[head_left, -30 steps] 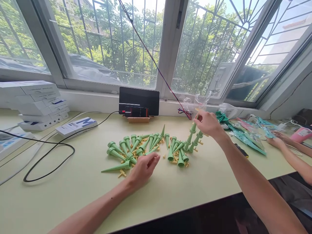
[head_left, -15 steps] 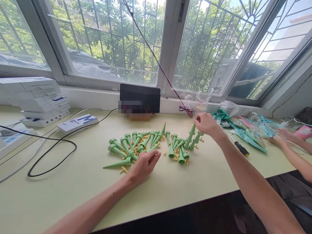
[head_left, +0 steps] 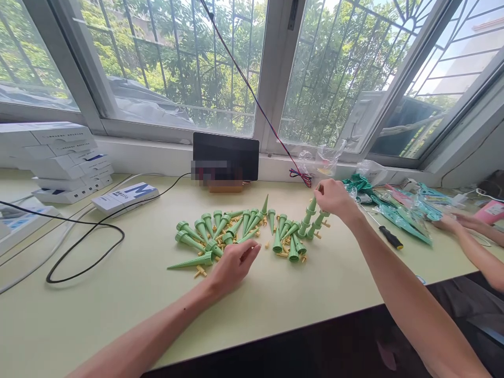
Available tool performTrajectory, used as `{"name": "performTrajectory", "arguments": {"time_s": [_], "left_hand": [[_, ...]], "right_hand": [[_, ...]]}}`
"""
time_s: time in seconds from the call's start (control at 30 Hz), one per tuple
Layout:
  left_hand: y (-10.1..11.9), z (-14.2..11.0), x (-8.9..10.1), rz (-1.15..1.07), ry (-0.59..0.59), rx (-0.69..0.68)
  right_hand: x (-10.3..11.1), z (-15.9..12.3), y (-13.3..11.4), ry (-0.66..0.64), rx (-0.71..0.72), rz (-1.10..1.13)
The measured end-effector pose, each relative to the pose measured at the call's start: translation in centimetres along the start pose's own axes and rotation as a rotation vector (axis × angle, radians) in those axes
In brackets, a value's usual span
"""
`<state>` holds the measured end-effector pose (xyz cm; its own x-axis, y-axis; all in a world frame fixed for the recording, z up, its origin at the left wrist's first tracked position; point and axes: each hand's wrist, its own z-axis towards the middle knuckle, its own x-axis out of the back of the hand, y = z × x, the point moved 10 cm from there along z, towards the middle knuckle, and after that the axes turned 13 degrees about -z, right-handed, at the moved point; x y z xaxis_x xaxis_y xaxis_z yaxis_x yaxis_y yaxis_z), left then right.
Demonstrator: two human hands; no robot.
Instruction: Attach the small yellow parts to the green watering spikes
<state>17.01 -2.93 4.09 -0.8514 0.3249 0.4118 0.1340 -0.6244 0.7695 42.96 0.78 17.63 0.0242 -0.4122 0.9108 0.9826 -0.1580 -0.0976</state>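
Note:
Green plastic plant-watering spikes lie in a loose pile on the table, with small yellow valve pieces scattered among them. My left hand rests at the near side of this pile, fingers curled together; whatever they may hold is hidden. To the right, several spikes are nested into upright stacks with yellow valves sticking out at the side. My right hand is above these stacks, its fingers pinched at the pointed tip of the left one. A second stack leans beside it, partly under my hand.
A dark screen stands by the window. White boxes and black cable are at left. Rightward lie a screwdriver and bagged teal items; another person's hands are beyond them.

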Motion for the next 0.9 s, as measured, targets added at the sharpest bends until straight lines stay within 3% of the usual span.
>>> {"name": "performTrajectory", "arguments": {"time_s": [0.53, 0.67, 0.8, 0.9], "left_hand": [[0.0, 0.0, -0.1, -0.003, -0.01, -0.008], [0.1, 0.0, -0.2, -0.006, -0.018, -0.005], [0.1, 0.0, -0.2, 0.001, -0.02, 0.006], [0.0, 0.0, -0.2, 0.005, -0.023, 0.012]], "right_hand": [[0.3, -0.7, 0.4, -0.054, -0.11, -0.057], [1.9, -1.4, 0.3, 0.043, -0.087, -0.023], [5.3, -3.9, -1.3, 0.31, -0.02, 0.076], [4.5, -6.2, -4.2, 0.334, 0.111, 0.179]]}}
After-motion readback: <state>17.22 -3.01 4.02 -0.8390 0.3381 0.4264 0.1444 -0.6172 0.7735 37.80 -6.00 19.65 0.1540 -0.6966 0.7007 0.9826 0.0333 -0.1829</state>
